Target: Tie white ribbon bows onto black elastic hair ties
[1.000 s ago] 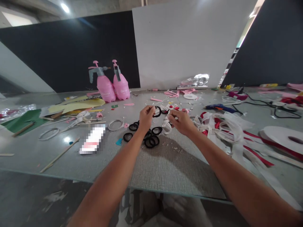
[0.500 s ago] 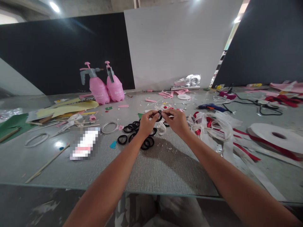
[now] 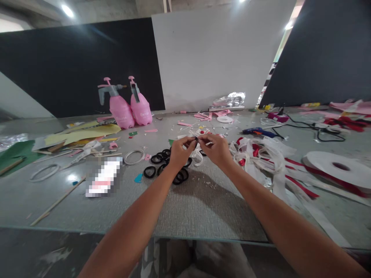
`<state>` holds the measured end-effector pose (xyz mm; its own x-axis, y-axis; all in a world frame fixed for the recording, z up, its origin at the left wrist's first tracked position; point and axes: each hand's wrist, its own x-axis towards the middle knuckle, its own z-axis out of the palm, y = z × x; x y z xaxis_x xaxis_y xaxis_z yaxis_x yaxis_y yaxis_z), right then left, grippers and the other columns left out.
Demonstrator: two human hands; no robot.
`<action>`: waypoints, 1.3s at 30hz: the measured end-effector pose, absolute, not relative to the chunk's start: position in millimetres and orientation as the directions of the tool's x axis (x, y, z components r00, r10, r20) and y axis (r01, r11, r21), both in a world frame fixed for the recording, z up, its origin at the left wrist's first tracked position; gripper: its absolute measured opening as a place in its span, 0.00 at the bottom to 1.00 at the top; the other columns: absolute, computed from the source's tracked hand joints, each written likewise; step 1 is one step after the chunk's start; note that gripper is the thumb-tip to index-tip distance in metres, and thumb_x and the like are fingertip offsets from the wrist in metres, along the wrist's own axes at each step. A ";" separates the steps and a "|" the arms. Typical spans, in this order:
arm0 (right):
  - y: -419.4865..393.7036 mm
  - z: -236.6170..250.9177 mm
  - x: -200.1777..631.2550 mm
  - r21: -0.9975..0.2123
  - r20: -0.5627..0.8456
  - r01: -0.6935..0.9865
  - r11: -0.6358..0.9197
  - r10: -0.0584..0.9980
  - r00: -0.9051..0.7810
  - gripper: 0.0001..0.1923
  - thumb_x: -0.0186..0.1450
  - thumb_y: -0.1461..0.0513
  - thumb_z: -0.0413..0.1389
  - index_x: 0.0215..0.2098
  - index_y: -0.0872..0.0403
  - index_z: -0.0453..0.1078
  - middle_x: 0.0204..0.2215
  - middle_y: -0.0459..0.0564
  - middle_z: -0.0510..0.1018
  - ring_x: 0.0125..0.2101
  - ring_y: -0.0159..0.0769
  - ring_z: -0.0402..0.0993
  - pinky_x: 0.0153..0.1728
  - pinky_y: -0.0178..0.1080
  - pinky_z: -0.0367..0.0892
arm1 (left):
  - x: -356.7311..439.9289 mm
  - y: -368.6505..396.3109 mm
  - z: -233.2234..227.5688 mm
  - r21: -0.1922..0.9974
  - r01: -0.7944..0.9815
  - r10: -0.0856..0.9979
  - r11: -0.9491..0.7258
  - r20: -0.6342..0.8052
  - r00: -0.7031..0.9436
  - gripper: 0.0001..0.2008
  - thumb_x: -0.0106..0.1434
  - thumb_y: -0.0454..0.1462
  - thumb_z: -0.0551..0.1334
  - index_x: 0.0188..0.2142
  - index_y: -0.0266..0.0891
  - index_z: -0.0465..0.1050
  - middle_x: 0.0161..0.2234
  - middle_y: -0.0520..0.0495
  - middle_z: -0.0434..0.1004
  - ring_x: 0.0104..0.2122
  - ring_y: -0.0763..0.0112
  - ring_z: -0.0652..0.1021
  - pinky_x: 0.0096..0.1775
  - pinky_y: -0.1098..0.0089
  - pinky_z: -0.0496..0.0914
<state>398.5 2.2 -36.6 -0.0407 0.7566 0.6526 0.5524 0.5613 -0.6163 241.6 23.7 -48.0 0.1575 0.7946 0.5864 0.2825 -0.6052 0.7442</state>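
Observation:
Both hands meet over the middle of the table, fingertips pinched close together. My left hand (image 3: 180,152) is closed on a small black hair tie (image 3: 196,140), mostly covered by the fingers. From the other side my right hand (image 3: 216,148) pinches the same hair tie. Below and to the left lies a loose pile of black hair ties (image 3: 157,158), partly behind my left wrist. A curl of white ribbon (image 3: 197,157) rests under the hands. Right of my right hand is a tangle of white and red ribbon (image 3: 269,158).
Two pink spray bottles (image 3: 117,110) stand at the back left. A blue glue gun (image 3: 259,132) with a black cable lies at the back right. A large white ribbon roll (image 3: 324,164) is on the right, white rings (image 3: 134,156) and a thin stick (image 3: 59,200) on the left.
The hair tie between my fingertips shows less of its loop than before, looking more bunched. The hands have barely moved.

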 end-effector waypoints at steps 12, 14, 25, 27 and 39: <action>10.2 -40.4 403.2 -0.452 0.633 0.738 0.501 0.763 -0.130 0.10 0.58 0.65 0.54 0.36 0.54 0.75 0.28 0.50 0.81 0.28 0.35 0.75 0.32 0.34 0.65 | 244.2 21.1 -51.1 0.627 0.467 0.763 -0.624 0.617 0.192 0.09 0.62 0.39 0.60 0.29 0.40 0.77 0.23 0.51 0.77 0.26 0.72 0.75 0.38 0.68 0.67; 11.4 -41.3 402.9 -0.397 0.635 0.776 0.489 0.757 -0.152 0.08 0.58 0.65 0.54 0.35 0.54 0.74 0.28 0.50 0.80 0.28 0.35 0.75 0.32 0.34 0.64 | 244.4 21.9 -52.6 0.615 0.478 0.759 -0.627 0.620 0.199 0.09 0.62 0.39 0.60 0.29 0.40 0.78 0.24 0.51 0.78 0.27 0.72 0.75 0.41 0.67 0.66; 14.7 -42.0 405.5 -0.196 0.635 0.862 0.467 0.731 -0.251 0.07 0.59 0.66 0.53 0.35 0.56 0.72 0.32 0.54 0.79 0.32 0.39 0.74 0.32 0.36 0.59 | 242.2 23.1 -54.6 0.523 0.574 0.745 -0.630 0.615 0.257 0.08 0.63 0.39 0.59 0.32 0.42 0.78 0.26 0.53 0.79 0.28 0.72 0.74 0.47 0.64 0.59; 14.7 -41.0 408.9 -0.208 0.656 0.859 0.467 0.718 -0.233 0.07 0.59 0.66 0.53 0.34 0.55 0.72 0.31 0.53 0.79 0.30 0.38 0.73 0.31 0.35 0.59 | 242.2 21.8 -52.3 0.495 0.590 0.738 -0.638 0.611 0.285 0.08 0.63 0.39 0.59 0.33 0.42 0.77 0.27 0.54 0.79 0.28 0.72 0.73 0.47 0.64 0.58; 34.6 -40.2 448.6 -0.329 0.699 0.871 0.364 0.715 -0.035 0.06 0.56 0.68 0.50 0.24 0.54 0.68 0.22 0.50 0.74 0.24 0.34 0.67 0.27 0.35 0.56 | 237.3 23.1 -44.4 0.487 0.588 0.729 -0.646 0.622 0.286 0.11 0.65 0.40 0.56 0.29 0.40 0.73 0.23 0.55 0.73 0.26 0.75 0.70 0.46 0.67 0.58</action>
